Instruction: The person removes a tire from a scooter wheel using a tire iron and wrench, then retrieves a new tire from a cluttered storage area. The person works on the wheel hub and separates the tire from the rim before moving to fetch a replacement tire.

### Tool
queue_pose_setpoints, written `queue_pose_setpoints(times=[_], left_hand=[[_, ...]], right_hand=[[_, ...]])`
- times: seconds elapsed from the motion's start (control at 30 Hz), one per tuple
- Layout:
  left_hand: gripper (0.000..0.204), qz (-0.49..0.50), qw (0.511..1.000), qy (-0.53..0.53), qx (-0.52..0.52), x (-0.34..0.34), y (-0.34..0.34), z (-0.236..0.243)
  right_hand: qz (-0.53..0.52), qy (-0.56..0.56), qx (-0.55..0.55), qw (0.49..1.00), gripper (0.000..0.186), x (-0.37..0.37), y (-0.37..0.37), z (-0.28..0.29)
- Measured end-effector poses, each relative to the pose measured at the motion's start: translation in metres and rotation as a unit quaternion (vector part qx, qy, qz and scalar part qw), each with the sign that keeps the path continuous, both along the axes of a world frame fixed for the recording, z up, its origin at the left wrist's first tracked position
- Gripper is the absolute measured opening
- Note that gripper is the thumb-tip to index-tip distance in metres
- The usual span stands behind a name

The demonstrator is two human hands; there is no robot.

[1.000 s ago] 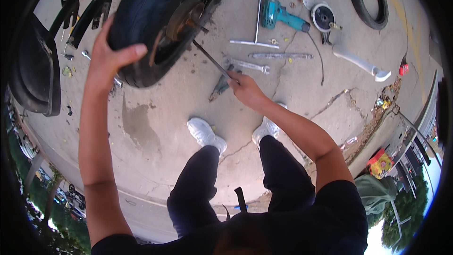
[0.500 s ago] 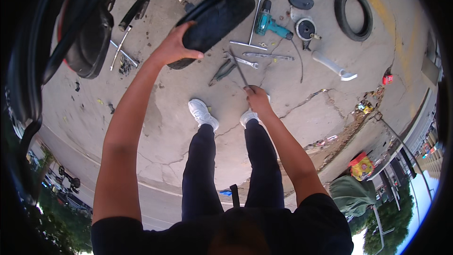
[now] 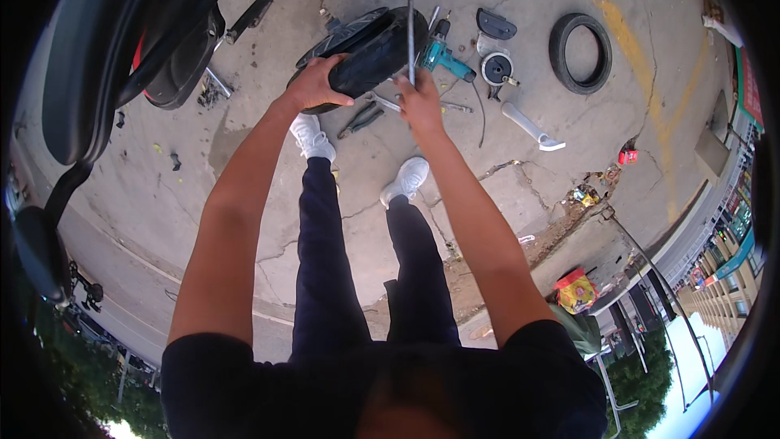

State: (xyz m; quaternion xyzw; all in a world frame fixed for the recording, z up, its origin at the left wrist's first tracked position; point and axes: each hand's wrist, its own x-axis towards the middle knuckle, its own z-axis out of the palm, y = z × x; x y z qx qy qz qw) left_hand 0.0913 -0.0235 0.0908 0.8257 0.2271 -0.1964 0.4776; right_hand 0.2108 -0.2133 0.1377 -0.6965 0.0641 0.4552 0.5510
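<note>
A black tyre (image 3: 370, 69), apparently around a wheel whose rim is mostly hidden, leans in front of me above the ground. My left hand (image 3: 318, 85) grips its near left side, thumb spread along the tread. In my right hand (image 3: 420, 104) is a long, thin metal tyre lever (image 3: 411, 24), its slightly bent tip pointing away from me. The lever passes over the tyre's right end in this view; whether they touch I cannot tell. Below the tyre, pliers (image 3: 360, 120) lie on the concrete, beside a wrench (image 3: 383, 101) partly covered by my right hand.
Right of the tyre lie a teal power drill (image 3: 445, 59), a round hub part (image 3: 497, 70), a white curved piece (image 3: 532, 126) and another loose tyre (image 3: 558, 53). A black scooter (image 3: 89, 89) stands at the left. Cracked, broken concrete (image 3: 561, 219) with litter runs along the right.
My right hand has risen toward the tyre and the lever now points straight ahead. My left foot has stepped up close to the tyre. The view has shifted.
</note>
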Motion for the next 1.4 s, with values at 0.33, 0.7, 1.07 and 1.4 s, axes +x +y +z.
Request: queue_pose_setpoints(times=[0.33,0.7,1.07,1.4], left_hand=[[0.049,0.333,0.941,-0.020,-0.060,-0.001,-0.021,-0.045],[0.027,0.083,0.975,0.067,0.196,0.018,-0.003,-0.023],[0.020,0.155,0.966,-0.032,0.205,0.006,-0.008,-0.046],[0.020,0.188,0.953,-0.031,0.234,0.026,0.001,-0.042]], right_hand=[[0.070,-0.198,-0.218,0.953,0.036,-0.013,0.004,-0.068],[0.092,-0.018,-0.183,0.979,0.022,0.014,0.007,-0.031],[0.751,-0.494,-0.131,0.419,0.029,0.207,0.118,0.094],[0.819,-0.554,0.117,0.093,0.009,0.175,0.290,-0.022]])
